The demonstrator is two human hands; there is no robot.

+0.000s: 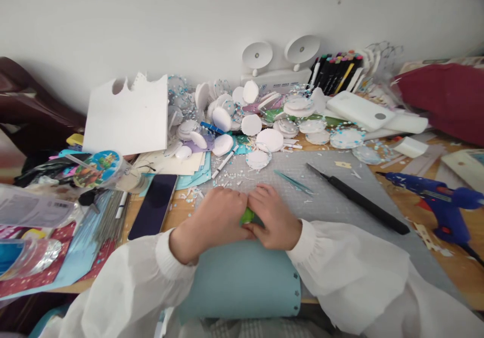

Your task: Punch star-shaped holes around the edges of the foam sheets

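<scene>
My left hand and my right hand meet at the middle of the near edge of the mat. Both are closed around a small bright green craft punch, mostly hidden by my fingers. Beneath them a light blue craft sheet curves down over the table edge toward my lap. Small flower-shaped holes run along its right edge. Just beyond my right hand, blue tweezers lie on the grey cutting mat. A black-handled craft knife rests farther right.
White discs and beaded rings crowd the back. To the left lie a phone, a plastic cup and thin wires. A blue glue gun sits at right, below a maroon cloth. Markers stand by the wall.
</scene>
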